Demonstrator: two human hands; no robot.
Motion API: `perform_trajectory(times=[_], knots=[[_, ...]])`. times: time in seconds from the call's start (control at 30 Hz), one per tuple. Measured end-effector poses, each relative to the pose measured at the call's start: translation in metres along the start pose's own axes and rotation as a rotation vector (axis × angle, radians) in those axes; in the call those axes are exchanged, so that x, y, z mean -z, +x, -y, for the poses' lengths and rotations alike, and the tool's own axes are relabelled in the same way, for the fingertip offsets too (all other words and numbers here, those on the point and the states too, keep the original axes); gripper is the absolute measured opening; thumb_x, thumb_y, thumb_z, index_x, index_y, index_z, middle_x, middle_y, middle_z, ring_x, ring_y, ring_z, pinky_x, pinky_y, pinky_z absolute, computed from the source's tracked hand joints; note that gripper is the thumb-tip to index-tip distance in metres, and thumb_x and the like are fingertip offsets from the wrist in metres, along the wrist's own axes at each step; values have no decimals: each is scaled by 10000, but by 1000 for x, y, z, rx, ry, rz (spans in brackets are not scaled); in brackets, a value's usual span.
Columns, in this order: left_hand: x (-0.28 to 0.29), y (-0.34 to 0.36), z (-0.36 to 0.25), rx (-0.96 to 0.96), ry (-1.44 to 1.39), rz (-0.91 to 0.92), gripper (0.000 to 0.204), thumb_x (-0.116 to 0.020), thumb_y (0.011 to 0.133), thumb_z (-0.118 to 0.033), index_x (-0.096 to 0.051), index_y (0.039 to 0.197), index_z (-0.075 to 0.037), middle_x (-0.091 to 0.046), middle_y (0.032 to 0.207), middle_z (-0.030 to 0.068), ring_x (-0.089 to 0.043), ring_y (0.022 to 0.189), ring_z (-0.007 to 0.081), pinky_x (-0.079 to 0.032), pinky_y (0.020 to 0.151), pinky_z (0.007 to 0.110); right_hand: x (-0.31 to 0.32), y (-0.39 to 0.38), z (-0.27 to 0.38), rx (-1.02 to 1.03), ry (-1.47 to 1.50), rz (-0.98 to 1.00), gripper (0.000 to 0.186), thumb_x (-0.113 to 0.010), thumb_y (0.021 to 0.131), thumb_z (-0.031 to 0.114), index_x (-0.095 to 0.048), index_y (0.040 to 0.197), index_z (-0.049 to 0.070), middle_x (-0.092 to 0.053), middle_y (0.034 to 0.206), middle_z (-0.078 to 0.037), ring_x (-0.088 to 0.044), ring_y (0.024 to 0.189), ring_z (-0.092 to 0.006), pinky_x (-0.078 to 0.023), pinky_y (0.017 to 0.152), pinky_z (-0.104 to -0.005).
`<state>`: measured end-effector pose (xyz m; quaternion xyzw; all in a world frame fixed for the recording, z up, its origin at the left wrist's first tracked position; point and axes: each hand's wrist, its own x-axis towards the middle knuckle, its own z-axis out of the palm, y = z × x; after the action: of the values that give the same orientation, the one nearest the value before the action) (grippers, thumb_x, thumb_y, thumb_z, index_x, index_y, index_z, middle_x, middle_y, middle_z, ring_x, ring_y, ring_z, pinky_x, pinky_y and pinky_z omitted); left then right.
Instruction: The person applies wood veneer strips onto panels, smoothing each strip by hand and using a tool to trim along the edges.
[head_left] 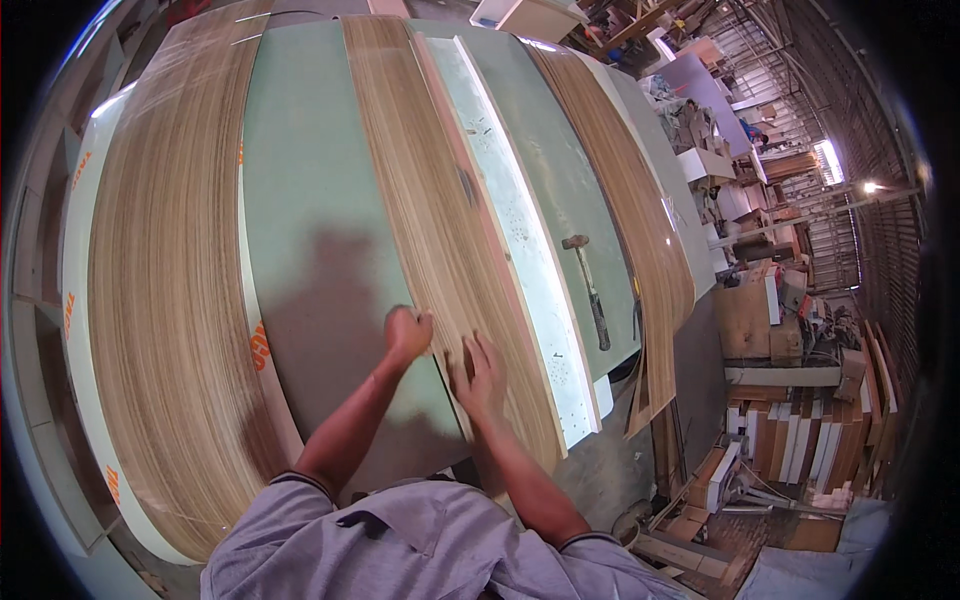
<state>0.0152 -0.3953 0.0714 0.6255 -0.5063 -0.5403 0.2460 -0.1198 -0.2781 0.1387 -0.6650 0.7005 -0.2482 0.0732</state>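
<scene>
Short sleeves (262,520) edged with dark bands (303,482) finished a grey-lavender shirt (460,550), a pointed flap (400,522) at its front. Left hand (405,333) and right hand (482,382) were bare.

inside of curled left hand (408,332) hidden, leftmost wood-grain sheet (180,270) cut by top edge, distant blue shape (757,136) indistinct

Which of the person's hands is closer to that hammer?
Right. The right hand is left of the hammer, across the white board; the left hand is farther left.
</scene>
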Motion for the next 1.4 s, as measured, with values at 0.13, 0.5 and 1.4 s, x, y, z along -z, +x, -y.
perform_trajectory(times=[0.13, 0.5, 1.4], knots=[[18, 42, -4, 8, 71, -158, 395, -688, 834, -306, -667, 745, 78, -662, 795, 298, -693, 789, 423, -548, 690, 476, 27, -58, 23, 26, -219, 84, 593, -676, 873, 396, -566, 1301, 0, -493, 1375, -278, -476, 1243, -454, -361, 1033, -579], [54, 80, -47, -38, 317, -120, 427, -647, 873, -374, -697, 883, 50, -677, 932, 291, -671, 895, 447, -530, 804, 507, -17, -27, 4, 42, -301, 169, 591, -639, 894, 403, -548, 1363, 55, -454, 1431, -274, -415, 1330, -481, -349, 1035, -650], [1, 34, 25, -198, 215, -217, 378, -608, 931, -266, -614, 736, 57, -632, 582, 214, -676, 508, 299, -551, 557, 426, -26, 28, 0, 110, -31, 54, 659, -713, 833, 417, -545, 1322, 10, -488, 1376, -284, -485, 1235, -441, -382, 1011, -533]])
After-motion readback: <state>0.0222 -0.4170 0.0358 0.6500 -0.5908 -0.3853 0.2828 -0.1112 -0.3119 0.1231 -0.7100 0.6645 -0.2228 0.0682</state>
